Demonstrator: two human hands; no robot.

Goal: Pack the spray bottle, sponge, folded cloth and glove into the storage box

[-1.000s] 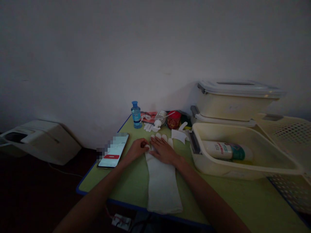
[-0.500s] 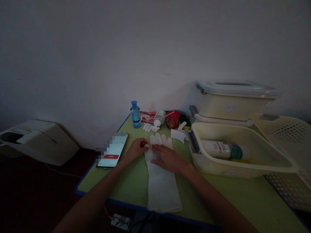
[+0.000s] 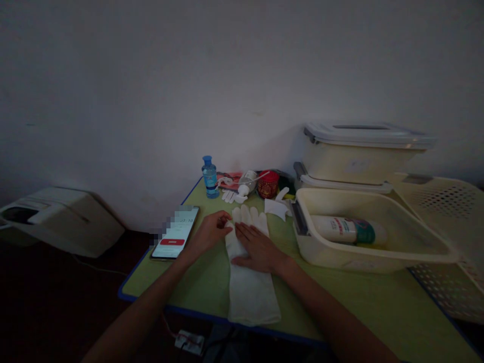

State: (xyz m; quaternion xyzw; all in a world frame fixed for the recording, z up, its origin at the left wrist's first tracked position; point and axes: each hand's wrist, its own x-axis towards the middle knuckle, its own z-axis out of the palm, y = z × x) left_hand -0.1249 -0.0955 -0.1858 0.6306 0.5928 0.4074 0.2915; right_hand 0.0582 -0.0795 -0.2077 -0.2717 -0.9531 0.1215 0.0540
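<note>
A long white glove (image 3: pixel 249 282) lies flat on the green table (image 3: pixel 340 302), fingers pointing away from me, cuff hanging over the near edge. My right hand (image 3: pixel 257 248) rests flat on the glove's palm area with fingers stretched out. My left hand (image 3: pixel 209 233) is curled at the glove's left edge by the thumb, pinching it. A phone (image 3: pixel 176 238) with a lit screen lies just left of my left hand.
A cream tub (image 3: pixel 378 252) holding a lotion bottle (image 3: pixel 346 229) sits to the right, lidded boxes (image 3: pixel 363 154) behind it. A blue bottle (image 3: pixel 209 177), red pot (image 3: pixel 268 184), small white glove (image 3: pixel 230 196) and a white cloth (image 3: pixel 278 207) stand by the wall. A perforated basket (image 3: pixel 446 201) is far right.
My right hand has slid back along the glove toward me, uncovering the glove's fingers. My left hand stays at the glove's left edge.
</note>
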